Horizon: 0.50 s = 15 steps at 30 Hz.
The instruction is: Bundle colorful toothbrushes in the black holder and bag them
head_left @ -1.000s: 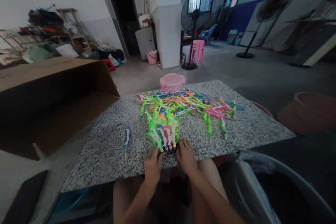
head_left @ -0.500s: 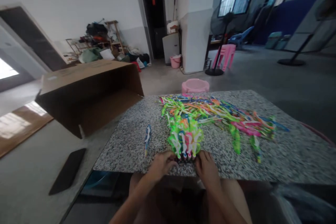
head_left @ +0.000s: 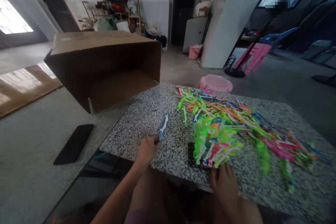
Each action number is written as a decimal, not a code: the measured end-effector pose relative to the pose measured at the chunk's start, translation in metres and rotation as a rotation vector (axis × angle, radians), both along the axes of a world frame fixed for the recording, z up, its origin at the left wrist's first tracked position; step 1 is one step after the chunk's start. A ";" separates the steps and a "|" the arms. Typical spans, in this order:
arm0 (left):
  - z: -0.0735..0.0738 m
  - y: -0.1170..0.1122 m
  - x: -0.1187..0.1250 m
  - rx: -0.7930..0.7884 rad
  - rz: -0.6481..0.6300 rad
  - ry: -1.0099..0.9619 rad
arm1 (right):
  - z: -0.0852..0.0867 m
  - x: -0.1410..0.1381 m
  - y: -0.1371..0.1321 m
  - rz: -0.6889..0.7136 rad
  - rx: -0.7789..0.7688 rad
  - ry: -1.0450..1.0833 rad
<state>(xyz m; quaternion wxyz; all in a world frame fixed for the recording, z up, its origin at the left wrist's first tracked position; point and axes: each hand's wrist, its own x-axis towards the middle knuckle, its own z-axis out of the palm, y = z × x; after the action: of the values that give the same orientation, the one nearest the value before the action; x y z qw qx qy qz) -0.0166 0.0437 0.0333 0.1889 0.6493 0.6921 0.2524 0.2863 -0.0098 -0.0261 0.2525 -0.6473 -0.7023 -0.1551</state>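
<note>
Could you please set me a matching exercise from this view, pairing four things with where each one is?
Things:
1. left hand
2. pile of neon plastic strips
3. cardboard box
4. pink plastic stool

Places:
A. heaped mid-tabletop on the granite tabletop
B. just beyond the tabletop's far edge
C. at the end of the blue-and-white plastic strip
D. off the tabletop's left side, open end facing it

Pairs: 1-C, 2-A, 3-D, 4-B

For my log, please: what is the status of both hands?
Left hand holding blue-white plastic strip. Right hand open beside neon plastic pile. Dark square under pile edge.
</note>
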 end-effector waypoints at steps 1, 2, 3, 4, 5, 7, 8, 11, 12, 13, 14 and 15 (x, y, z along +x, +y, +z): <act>-0.005 0.001 0.007 0.052 -0.006 -0.153 | -0.001 0.001 0.000 -0.001 -0.006 -0.006; -0.009 0.004 0.017 0.100 -0.020 -0.311 | -0.001 0.001 -0.001 -0.002 -0.006 -0.012; -0.013 0.008 0.028 0.138 -0.039 -0.449 | -0.001 0.002 -0.001 -0.003 -0.006 -0.021; -0.015 0.014 0.042 0.159 -0.063 -0.548 | -0.002 0.003 -0.001 -0.007 -0.009 -0.032; -0.017 0.019 0.055 0.172 -0.082 -0.613 | -0.002 0.003 -0.001 -0.012 -0.014 -0.042; -0.020 0.029 0.081 0.187 -0.130 -0.666 | -0.002 0.003 -0.002 -0.024 -0.022 -0.058; -0.020 0.032 0.090 0.186 -0.158 -0.662 | -0.002 0.003 -0.002 -0.031 -0.019 -0.065; -0.019 0.035 0.105 0.148 -0.249 -0.570 | -0.003 0.001 -0.003 -0.032 0.006 -0.080; -0.019 0.035 0.106 0.142 -0.280 -0.512 | -0.004 0.001 -0.003 -0.029 0.012 -0.084; -0.018 0.033 0.106 0.147 -0.308 -0.447 | -0.004 0.000 -0.003 -0.027 0.013 -0.085; -0.017 0.032 0.105 0.161 -0.332 -0.379 | -0.005 0.000 -0.002 -0.025 0.011 -0.084; -0.016 0.030 0.104 0.180 -0.348 -0.313 | -0.005 -0.001 -0.001 -0.027 0.008 -0.079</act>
<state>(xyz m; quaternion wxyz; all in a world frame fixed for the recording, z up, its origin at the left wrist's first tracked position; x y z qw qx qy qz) 0.0870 0.0735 0.0176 0.2760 0.7259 0.5068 0.3743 0.2858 -0.0112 -0.0313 0.2250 -0.6490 -0.7023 -0.1868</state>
